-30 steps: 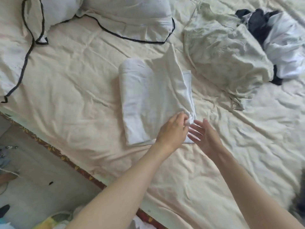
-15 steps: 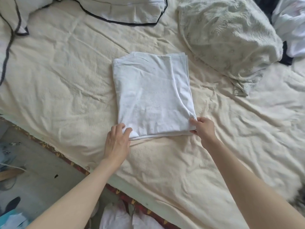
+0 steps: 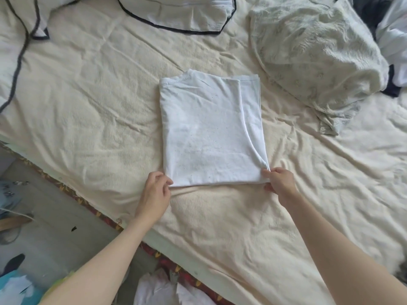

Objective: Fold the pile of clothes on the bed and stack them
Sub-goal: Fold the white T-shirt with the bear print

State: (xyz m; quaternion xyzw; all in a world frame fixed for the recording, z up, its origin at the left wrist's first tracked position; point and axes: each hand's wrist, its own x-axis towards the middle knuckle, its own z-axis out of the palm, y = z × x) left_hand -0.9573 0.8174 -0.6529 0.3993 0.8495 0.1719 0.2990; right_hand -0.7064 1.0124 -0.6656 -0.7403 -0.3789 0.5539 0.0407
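Observation:
A white shirt (image 3: 209,130) lies folded into a tall rectangle in the middle of the cream bed sheet (image 3: 99,111). My left hand (image 3: 155,192) pinches its near left corner. At the near right corner my right hand (image 3: 279,181) pinches the fabric where the folded layers meet. A pile of unfolded clothes (image 3: 394,40), white and dark, sits at the far right edge of the bed.
A pale green patterned pillow (image 3: 317,56) lies right of the shirt. White pillows with black piping (image 3: 176,12) line the head of the bed. The bed's edge (image 3: 88,201) runs diagonally at left, with grey floor and scattered items below it.
The last fold was laid over and the shirt now lies flat. My left hand moved from the right corner to the left corner, and my right hand took hold of the right corner.

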